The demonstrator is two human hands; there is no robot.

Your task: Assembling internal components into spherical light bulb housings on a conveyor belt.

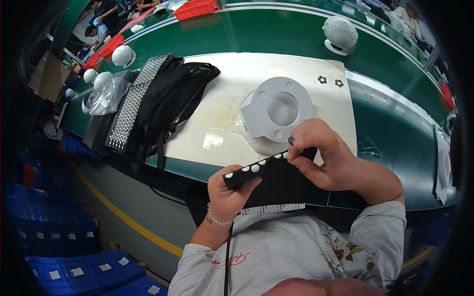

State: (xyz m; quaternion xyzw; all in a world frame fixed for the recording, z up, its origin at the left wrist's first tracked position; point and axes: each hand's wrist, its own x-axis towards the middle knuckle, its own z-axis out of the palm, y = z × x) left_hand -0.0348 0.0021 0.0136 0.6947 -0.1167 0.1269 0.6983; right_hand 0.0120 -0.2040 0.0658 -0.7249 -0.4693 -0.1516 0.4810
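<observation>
My left hand is closed around the left end of a black sheet with a row of white round spots along its folded upper edge. At the right end of that row, my right hand is pinching a small black round pad between thumb and forefinger. Just beyond my hands lies a light grey round base with a wide circular recess and small round dimples. Clear plastic shows under its left edge.
Left of the base lie a black fabric bag, a sheet with white dots and crumpled clear plastic. White round-headed devices stand on the green belt. Two black flower-shaped pieces rest on the cream board. Blue boxes sit lower left.
</observation>
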